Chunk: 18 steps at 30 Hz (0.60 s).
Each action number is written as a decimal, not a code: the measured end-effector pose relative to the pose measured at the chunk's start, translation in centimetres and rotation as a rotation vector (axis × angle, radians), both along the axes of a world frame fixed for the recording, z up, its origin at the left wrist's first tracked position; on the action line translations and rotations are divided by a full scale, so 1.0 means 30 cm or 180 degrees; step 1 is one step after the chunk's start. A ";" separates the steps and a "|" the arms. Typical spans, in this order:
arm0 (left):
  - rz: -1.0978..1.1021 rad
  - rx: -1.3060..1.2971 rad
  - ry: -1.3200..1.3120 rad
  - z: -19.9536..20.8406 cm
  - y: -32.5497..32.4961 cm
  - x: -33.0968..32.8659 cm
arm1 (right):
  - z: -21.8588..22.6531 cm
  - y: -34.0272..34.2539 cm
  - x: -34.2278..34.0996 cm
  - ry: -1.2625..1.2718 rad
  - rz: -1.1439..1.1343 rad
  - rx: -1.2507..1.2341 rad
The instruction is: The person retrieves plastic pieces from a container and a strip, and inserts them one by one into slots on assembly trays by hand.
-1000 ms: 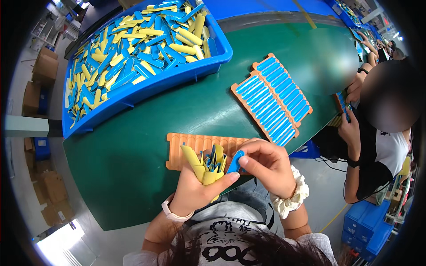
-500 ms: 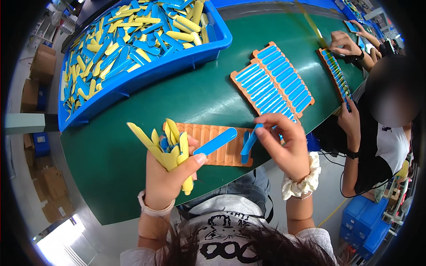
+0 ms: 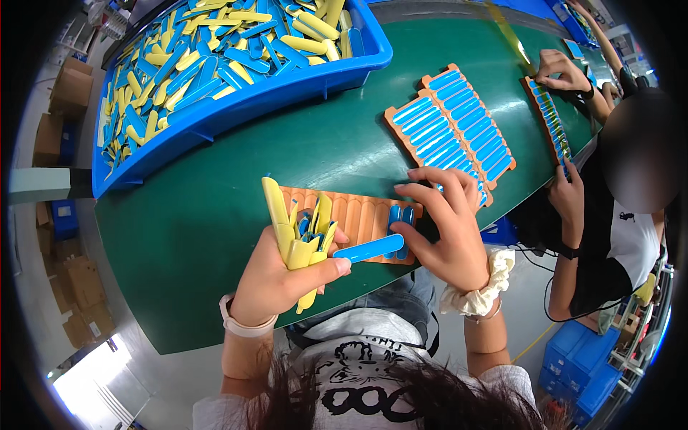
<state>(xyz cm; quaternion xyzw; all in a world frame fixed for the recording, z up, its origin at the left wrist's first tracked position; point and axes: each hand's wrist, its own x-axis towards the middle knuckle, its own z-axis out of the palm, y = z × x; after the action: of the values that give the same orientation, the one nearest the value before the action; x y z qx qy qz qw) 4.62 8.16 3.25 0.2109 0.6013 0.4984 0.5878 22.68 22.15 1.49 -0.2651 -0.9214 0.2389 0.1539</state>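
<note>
My left hand [image 3: 266,279] is closed around a bundle of yellow and blue rounded strips [image 3: 299,252]. Its thumb pins one blue strip [image 3: 369,249] that juts out to the right, over the near side of an orange slotted tray [image 3: 351,215]. At the tray's right end, two blue pieces [image 3: 408,216] lie side by side in slots; the slots between them and the bundle show bare orange. My right hand [image 3: 451,233] hovers at that end with fingers spread and nothing between them, its thumb tip beside the seated pieces. The bundle and left hand hide the tray's left part.
A large blue bin [image 3: 244,100] heaped with yellow and blue strips stands at the far left. Filled orange trays [image 3: 459,122] lie on the green table [image 3: 193,251] farther right. Beyond, a co-worker's hands [image 3: 562,72] work on another narrow tray [image 3: 548,122].
The blue strip from my right fingers now lies in a tray slot, and those fingers have spread. The strip under my left thumb has swung lower and to the right.
</note>
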 end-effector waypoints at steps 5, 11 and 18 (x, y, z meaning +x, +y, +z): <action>-0.0190 -0.0112 -0.0439 -0.007 0.001 -0.003 | 0.002 -0.033 0.040 0.1189 0.1109 -0.2329; 0.0136 0.0077 -0.0741 -0.027 0.004 0.013 | -0.033 -0.068 0.028 0.1703 0.0092 -0.0875; 0.0191 0.0179 -0.0910 -0.033 -0.014 0.005 | -0.035 -0.152 0.019 -0.0004 0.0052 0.0684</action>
<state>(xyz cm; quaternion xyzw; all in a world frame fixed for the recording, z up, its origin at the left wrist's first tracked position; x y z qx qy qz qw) 4.76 7.74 2.26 0.1362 0.5034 0.5574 0.6461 23.24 17.59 0.43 -0.2398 -0.9439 0.1399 0.1788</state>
